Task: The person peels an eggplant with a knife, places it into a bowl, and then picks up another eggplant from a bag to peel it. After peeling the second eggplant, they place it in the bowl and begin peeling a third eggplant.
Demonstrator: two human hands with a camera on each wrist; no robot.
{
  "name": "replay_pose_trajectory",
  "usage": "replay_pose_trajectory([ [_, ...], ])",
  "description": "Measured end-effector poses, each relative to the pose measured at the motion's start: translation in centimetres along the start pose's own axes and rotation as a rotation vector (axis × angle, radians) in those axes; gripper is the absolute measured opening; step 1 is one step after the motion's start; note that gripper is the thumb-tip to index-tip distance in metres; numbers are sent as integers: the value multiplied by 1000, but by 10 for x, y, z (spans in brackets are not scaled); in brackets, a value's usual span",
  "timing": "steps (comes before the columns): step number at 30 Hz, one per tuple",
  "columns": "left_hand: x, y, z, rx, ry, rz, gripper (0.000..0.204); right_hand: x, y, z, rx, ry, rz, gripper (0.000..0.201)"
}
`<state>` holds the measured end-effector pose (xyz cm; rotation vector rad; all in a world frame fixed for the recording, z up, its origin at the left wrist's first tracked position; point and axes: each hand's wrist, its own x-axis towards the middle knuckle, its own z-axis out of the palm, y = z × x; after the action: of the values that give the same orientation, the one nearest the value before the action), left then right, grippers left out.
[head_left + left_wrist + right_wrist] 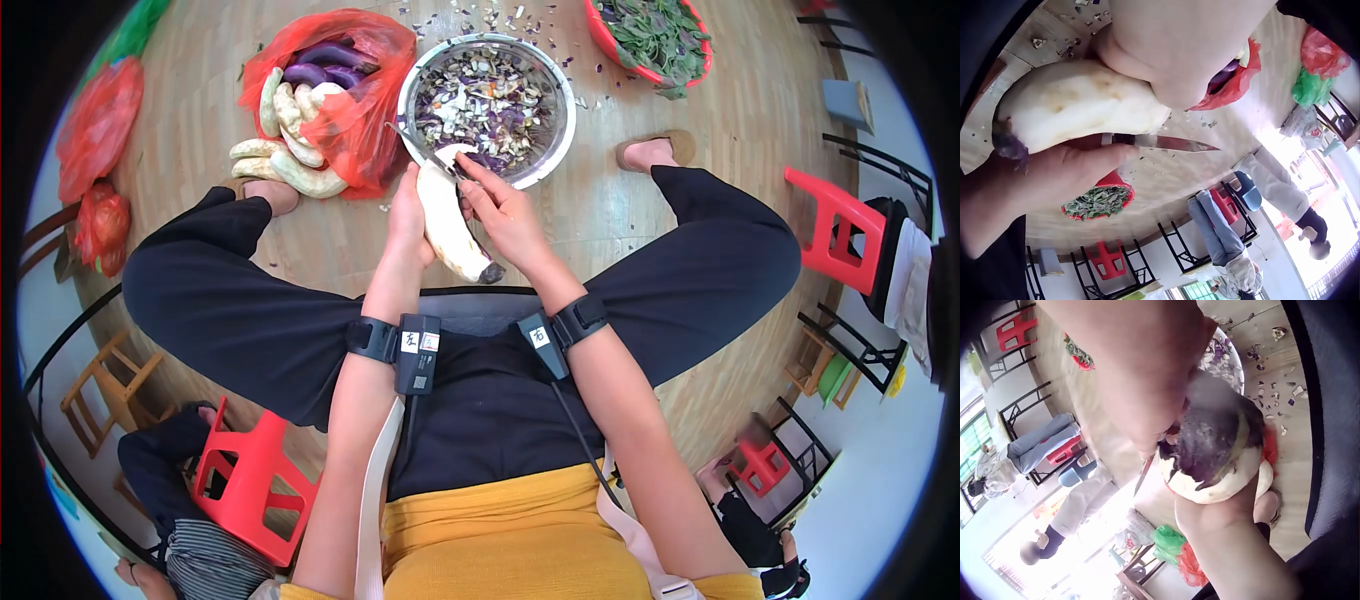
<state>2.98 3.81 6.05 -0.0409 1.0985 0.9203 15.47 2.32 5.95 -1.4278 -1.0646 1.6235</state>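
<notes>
A peeled, pale eggplant (447,225) with a dark stem end is held tilted over the person's lap. Gripping it from the side, the left hand (408,215) has its palm against the pale flesh. The right hand (508,215) holds a small knife (1185,144) by its handle, close along the eggplant's upper end, with the pointed blade reaching past it. Just beyond the hands stands a metal basin (568,120) of purple and white peelings (490,95). In the right wrist view the stem end (1210,437) shows ragged purple skin.
A red plastic bag (375,140) of purple eggplants (345,56) lies left of the basin, with peeled eggplants (312,178) in and beside it. Green leaves (660,40) fill a red basket at the upper right. Scraps litter the wooden floor. Red stools (840,230) stand around.
</notes>
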Motion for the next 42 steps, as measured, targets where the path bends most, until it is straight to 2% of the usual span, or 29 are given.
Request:
replay_pose_trajectory([
  [7,0,0,0,36,10,-50,40,0,-4,-2,-157,30,-52,32],
  [9,2,-2,-2,45,26,-56,42,1,-1,-3,-352,52,-79,30],
  [13,3,-5,-2,55,31,-46,45,2,1,-4,-448,84,-109,30],
  [16,2,-6,0,8,14,-66,44,0,-4,-2,-379,122,-107,28],
  [18,3,-6,-2,-13,-31,-62,45,0,-9,0,105,63,104,29],
  [19,4,-5,-3,-37,-75,-57,45,0,-10,-1,106,64,105,29],
  [21,5,-5,-5,-35,-90,-65,46,1,-10,-5,352,38,260,31],
  [25,7,-5,-4,-48,-71,-78,48,2,-11,-4,467,65,305,32],
  [27,4,-3,-5,-25,-94,-88,49,3,-8,-4,510,137,319,32],
  [31,3,-2,-4,13,-91,-89,48,7,-9,-11,478,158,295,34],
  [33,5,-2,-3,11,-84,-75,48,4,-12,-8,111,98,144,36],
  [34,5,-3,-3,11,-77,-62,47,3,-6,1,233,63,83,36],
  [35,5,-3,-2,8,-76,-61,47,2,-4,1,231,61,84,36],
  [37,1,-1,1,35,5,-33,46,1,-2,2,158,7,54,35],
  [38,0,0,0,36,8,-32,46,2,-3,0,41,18,26,33],
  [42,1,-2,0,136,15,-51,44,2,-3,-4,-62,43,-21,31],
])
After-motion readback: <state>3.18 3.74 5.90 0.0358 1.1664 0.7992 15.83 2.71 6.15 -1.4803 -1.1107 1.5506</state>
